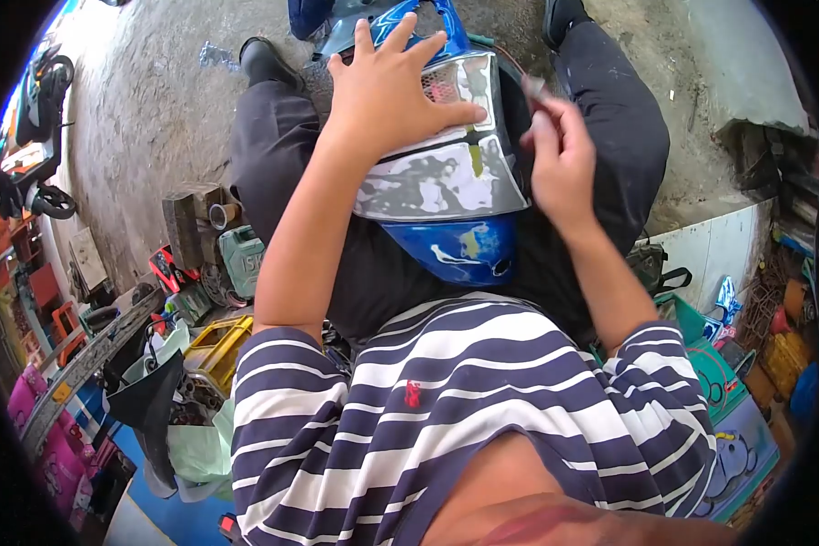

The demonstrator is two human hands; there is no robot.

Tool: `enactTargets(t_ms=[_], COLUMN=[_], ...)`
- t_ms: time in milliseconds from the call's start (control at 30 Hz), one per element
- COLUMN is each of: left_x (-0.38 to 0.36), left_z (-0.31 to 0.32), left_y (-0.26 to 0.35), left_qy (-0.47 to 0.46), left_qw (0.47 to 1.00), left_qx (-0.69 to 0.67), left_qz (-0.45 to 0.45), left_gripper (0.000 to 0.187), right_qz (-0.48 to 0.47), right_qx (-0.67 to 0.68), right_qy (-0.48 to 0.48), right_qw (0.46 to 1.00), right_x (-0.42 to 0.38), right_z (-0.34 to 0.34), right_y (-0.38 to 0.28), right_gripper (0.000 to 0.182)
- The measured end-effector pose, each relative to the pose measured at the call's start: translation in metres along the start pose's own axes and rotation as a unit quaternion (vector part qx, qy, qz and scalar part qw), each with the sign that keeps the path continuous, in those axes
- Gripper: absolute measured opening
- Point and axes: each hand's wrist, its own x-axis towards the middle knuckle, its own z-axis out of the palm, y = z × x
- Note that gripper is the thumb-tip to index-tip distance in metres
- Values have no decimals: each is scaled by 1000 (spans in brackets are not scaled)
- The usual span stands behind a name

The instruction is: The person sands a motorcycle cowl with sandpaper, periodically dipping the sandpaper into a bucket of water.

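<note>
Across my lap lies a motorcycle body panel (437, 182), its surface patched in grey and white, with a dark seam across it. A glossy blue end (460, 250) points toward me, and a mesh patch shows near the far end. My left hand (387, 100) presses on the panel's upper left with fingers spread, thumb reaching across to the right. Beside the panel's right edge, my right hand (560, 159) is closed in a pinch around a small greyish piece (535, 87), too blurred to name. A thin reddish cord runs close to that piece.
Another blue panel part (432, 23) sits on the concrete floor (164, 100) between my feet. To the left are a green case (240, 259), a yellow plastic frame (218, 350) and a parked motorcycle (45, 136). Cluttered teal boxes (742, 419) stand at my right.
</note>
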Motion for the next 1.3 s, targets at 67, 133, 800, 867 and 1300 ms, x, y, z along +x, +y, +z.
enactTargets(t_ms=[67, 133, 800, 867, 1300], left_x=[-6, -9, 5, 6, 3], left_z=[0, 1, -7, -6, -11], left_y=[7, 9, 0, 3, 0], left_qy=[2, 6, -29, -26, -15], left_qw=[1000, 999, 997, 997, 999], left_qx=[-11, -31, -72, -74, -42], left_qz=[7, 11, -27, -28, -25], left_gripper=[101, 100, 96, 96, 90], right_qz=[-73, -166, -233, -298, -310], right_qx=[-58, -117, -211, -176, -166], right_qy=[-8, -60, -243, -238, -202], right_qw=[996, 977, 918, 908, 914], right_x=[34, 70, 115, 111, 116], right_z=[-12, -15, 1, 4, 14], right_y=[-13, -12, -7, -8, 7], right_gripper=[17, 17, 21, 18, 23])
